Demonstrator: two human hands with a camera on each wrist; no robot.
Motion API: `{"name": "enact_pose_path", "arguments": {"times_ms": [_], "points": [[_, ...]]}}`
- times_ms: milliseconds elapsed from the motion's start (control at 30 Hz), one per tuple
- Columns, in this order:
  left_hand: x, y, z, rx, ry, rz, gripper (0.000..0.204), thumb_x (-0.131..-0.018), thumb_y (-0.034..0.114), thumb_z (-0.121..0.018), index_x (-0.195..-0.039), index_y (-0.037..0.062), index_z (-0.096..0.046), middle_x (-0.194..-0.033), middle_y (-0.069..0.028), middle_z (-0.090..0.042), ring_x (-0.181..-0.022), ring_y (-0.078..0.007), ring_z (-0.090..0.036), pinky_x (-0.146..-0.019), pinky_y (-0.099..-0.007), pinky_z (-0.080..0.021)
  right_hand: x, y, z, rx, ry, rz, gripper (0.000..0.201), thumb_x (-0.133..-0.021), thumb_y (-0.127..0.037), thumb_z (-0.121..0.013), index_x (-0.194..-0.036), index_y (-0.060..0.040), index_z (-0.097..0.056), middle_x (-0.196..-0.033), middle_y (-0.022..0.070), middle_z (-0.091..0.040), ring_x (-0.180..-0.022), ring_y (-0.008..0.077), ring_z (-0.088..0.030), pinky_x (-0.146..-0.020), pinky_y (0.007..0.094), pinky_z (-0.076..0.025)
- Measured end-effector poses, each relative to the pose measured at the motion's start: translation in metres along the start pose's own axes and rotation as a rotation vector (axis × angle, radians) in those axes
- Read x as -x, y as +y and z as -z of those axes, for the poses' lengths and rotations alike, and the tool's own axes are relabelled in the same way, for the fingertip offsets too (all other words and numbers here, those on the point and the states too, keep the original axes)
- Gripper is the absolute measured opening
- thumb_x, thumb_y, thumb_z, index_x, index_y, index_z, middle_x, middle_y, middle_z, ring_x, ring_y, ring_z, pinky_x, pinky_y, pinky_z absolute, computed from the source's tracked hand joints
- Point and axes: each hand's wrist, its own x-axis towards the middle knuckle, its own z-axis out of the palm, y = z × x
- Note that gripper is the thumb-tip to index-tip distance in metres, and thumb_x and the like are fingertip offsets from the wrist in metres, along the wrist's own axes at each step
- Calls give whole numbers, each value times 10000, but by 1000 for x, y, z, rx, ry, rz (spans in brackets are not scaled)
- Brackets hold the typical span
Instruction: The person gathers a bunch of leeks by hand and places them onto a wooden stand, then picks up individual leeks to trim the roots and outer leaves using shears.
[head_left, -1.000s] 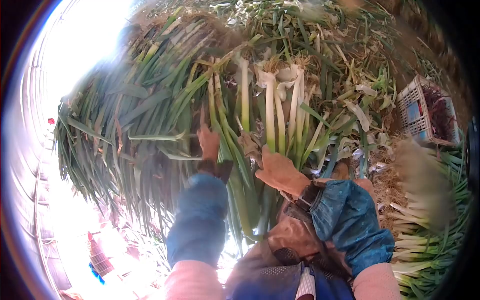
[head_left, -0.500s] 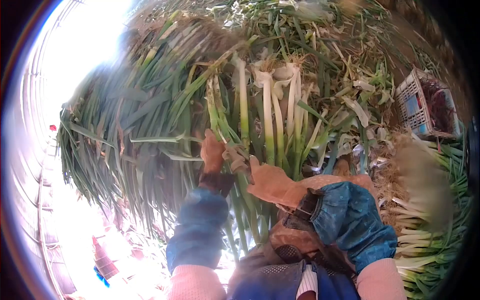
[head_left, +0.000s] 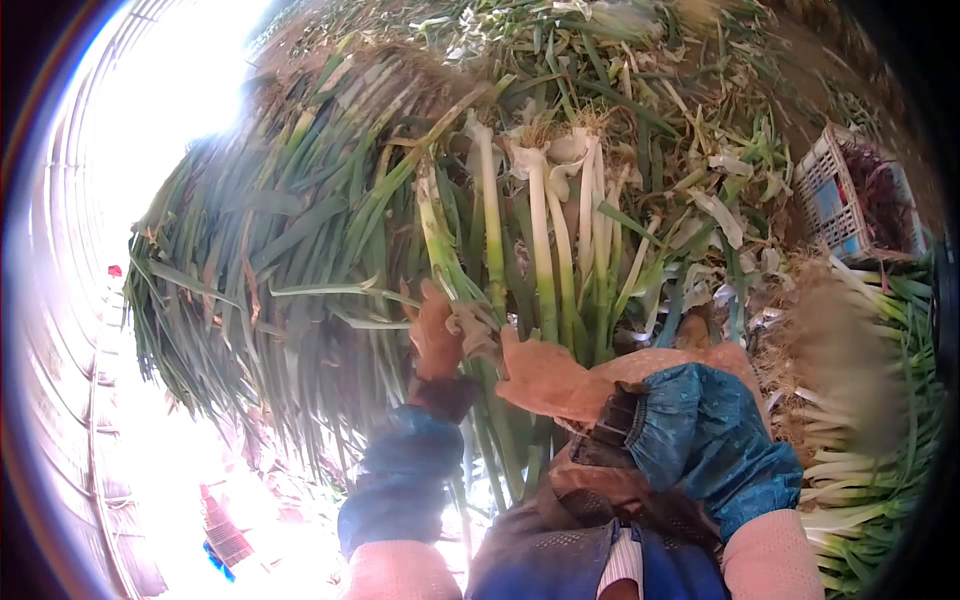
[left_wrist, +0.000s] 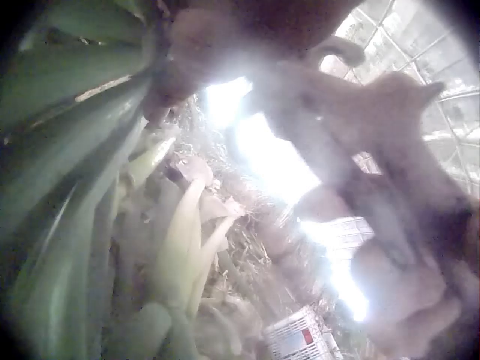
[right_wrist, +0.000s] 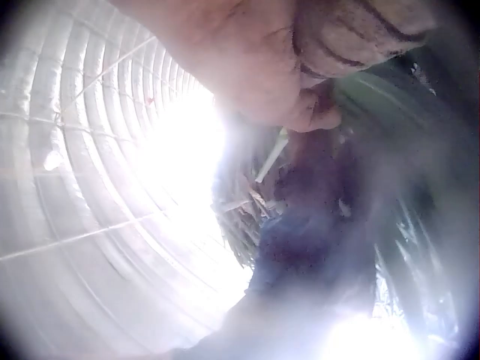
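A green-stalked leek (head_left: 437,225) with a browned outer skin leans upright in front of me in the head view, its leaves trailing down between my hands. My left hand (head_left: 436,335) grips its left side, fingers curled at the stalk. From the right, my right hand (head_left: 548,378) holds the leafy part, its fingertips partly hidden in the head view. A withered tan leaf (head_left: 472,328) hangs between both hands. Just right stand several pale, cleaned leeks (head_left: 540,230) with roots upward. Broad green leaves (left_wrist: 60,180) fill the left of the left wrist view.
A big heap of leeks (head_left: 260,240) lies at the left. Trimmed leeks (head_left: 850,490) are stacked at the right, below a white crate (head_left: 825,190). Leaf scraps (head_left: 700,150) cover the ground ahead. A ribbed plastic wall (right_wrist: 90,187) curves along the left side.
My left hand has dipped and shifted slightly right. The right hand has moved left and down, closing the gap between them. The withered leaf has moved left and down too.
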Motion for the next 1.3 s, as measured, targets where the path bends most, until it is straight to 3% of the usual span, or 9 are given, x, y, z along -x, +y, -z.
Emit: {"name": "enact_pose_path", "arguments": {"times_ms": [133,233,333,467,667,767,867,967,1300], "points": [[1,23,11,-100,-90,261,485,-702,261,-688,-1034,37,-415,-1221,-317,-443,-1068,-454,-483,-762,-489,-458,-17,8,5,3,82,-23,411,-724,-174,-576,-983,84,-389,-760,305,-591,-746,469,-589,-730,512,-462],[15,38,26,-100,-133,228,517,-697,234,-692,-1079,30,-410,-1194,-289,-482,-1051,-444,-503,-788,-478,-446,-27,11,5,3,121,-37,418,-727,-177,-578,-997,83,-392,-778,303,-596,-760,466,-590,-732,509,-464],[37,20,8,-1,-102,163,510,-749,218,-645,-1160,69,-380,-1133,-232,-532,-945,-422,-552,-785,-500,-436,-32,14,6,-8,129,-28,431,-731,-185,-585,-1011,78,-391,-790,301,-599,-777,462,-591,-734,506,-467],[70,35,17,73,-158,268,797,-696,239,-675,-1361,45,-280,-971,-234,-607,-896,-396,-594,-758,-442,-453,-40,17,3,25,142,-53,448,-737,-197,-600,-1024,76,-393,-793,299,-600,-782,455,-595,-738,501,-472],[104,37,22,191,-232,333,748,-704,202,-638,-1343,22,-293,-918,-227,-618,-823,-384,-618,-711,-424,-471,-47,21,-2,38,125,-76,466,-730,-191,-609,-1036,86,-393,-799,292,-601,-789,446,-597,-728,503,-476],[123,21,11,245,-120,155,720,-707,181,-633,-1331,20,-312,-899,-226,-618,-782,-380,-621,-682,-423,-475,-54,27,-3,64,148,-36,475,-722,-194,-601,-1040,89,-388,-810,290,-601,-798,442,-597,-735,503,-474],[120,34,24,222,-303,324,722,-741,228,-590,-1354,67,-245,-1033,-205,-587,-884,-375,-597,-735,-439,-462,-61,32,-1,62,175,-84,466,-715,-194,-583,-1032,91,-394,-808,285,-602,-790,442,-598,-743,506,-471],[125,30,16,239,-182,289,660,-716,170,-626,-1295,10,-354,-872,-220,-619,-746,-372,-622,-653,-430,-478,-65,38,-1,63,192,-80,457,-715,-197,-567,-1027,90,-398,-811,280,-602,-795,441,-597,-740,506,-472],[140,41,31,221,-97,171,615,-755,191,-669,-1272,13,-386,-822,-200,-627,-719,-347,-629,-614,-395,-478,-80,48,10,15,199,-112,475,-707,-211,-573,-1039,77,-392,-826,267,-607,-804,445,-590,-744,499,-463]]}}
